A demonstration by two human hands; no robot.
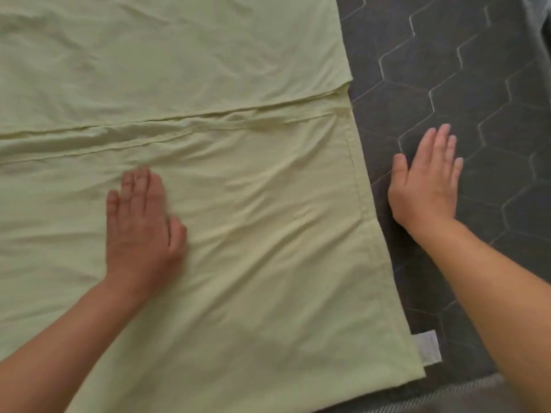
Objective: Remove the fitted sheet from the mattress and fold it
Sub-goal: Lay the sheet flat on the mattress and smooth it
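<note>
Fingers straight and together on both hands: the left hand presses flat on the pale green fitted sheet, the right hand lies at three o'clock on the bare mattress. Unpinned (likely slippery) layers could shift, skewing the fold.

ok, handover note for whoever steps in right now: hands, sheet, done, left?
Left hand: flat, palm down on the sheet, fingers straight.
Right hand: flat on the bare dark mattress, beside the sheet's hemmed edge, not touching it.
Sheet: off the mattress corners, spread flat on top, one flap folded over with its edge running across the middle; white tag shows at the near edge.
Done: removal, first fold.
Left: smooth, remaining folds.
</note>
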